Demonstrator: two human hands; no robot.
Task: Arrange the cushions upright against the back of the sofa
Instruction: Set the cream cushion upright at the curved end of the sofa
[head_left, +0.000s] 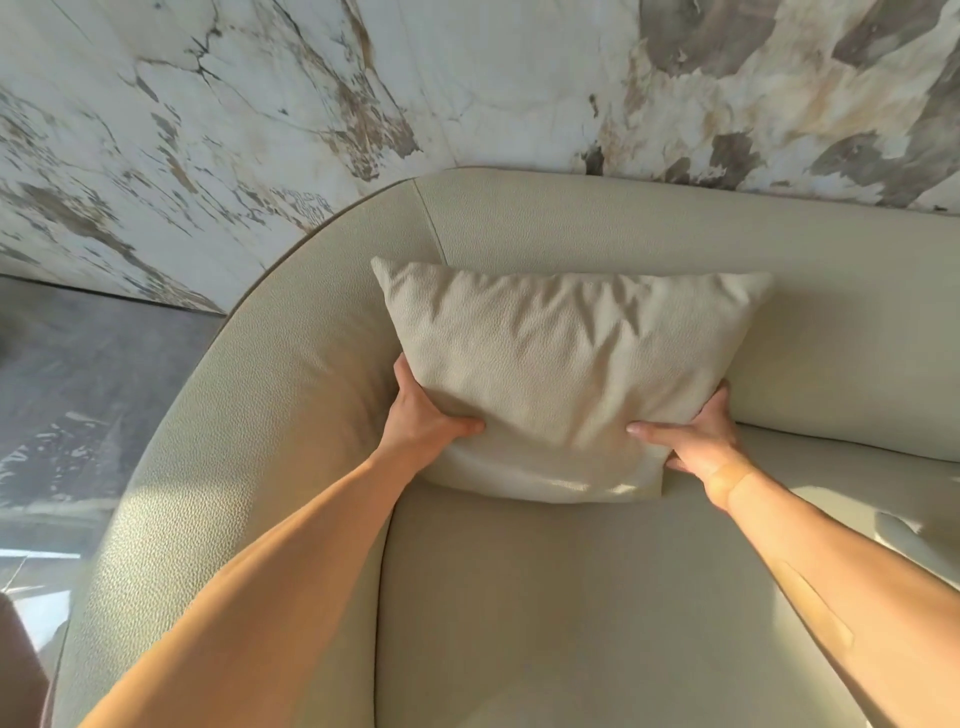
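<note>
We see the cushion (561, 374) standing on the seat (571, 613), leaning back against the sofa back (675, 228), near the corner where the armrest (249, 415) curves round on the left. Our left hand (423, 415) grips its lower left edge, our right hand (701, 441) its lower right corner. Behind the sofa rises the wall (467, 78); the floor (93, 389) lies left of the armrest.
</note>
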